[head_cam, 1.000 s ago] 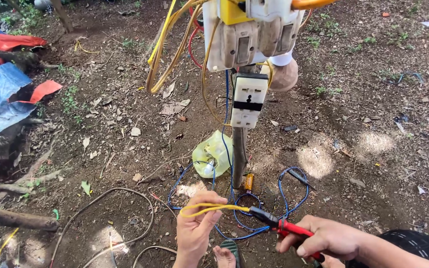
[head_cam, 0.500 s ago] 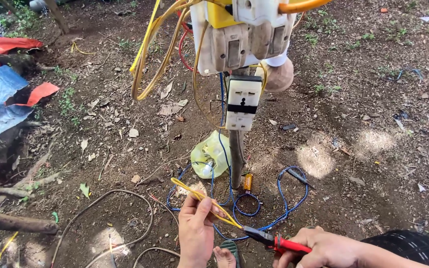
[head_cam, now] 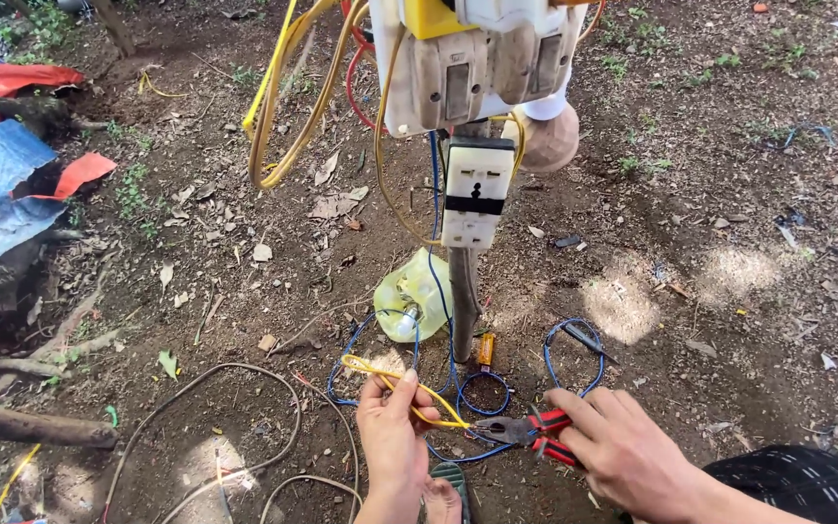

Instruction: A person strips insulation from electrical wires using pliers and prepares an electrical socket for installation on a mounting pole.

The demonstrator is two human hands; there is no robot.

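My left hand pinches a thin yellow wire that loops up from its fingers. My right hand grips red-handled pliers, whose jaws meet the yellow wire's end just right of my left fingers. Both hands are low over bare dirt, in front of a wooden post. A white socket with a black band hangs on the post below dirty white switch boxes. Blue wire loops lie on the ground around the post's foot.
Yellow cables hang from the boxes at upper left. A pale yellow-green plastic bag lies by the post. A blue and red tarp is at left, a grey cable curls on the ground, a log lies lower left.
The pliers have moved left and their jaws now meet the yellow wire beside my left fingers. The view has shifted closer to the post.
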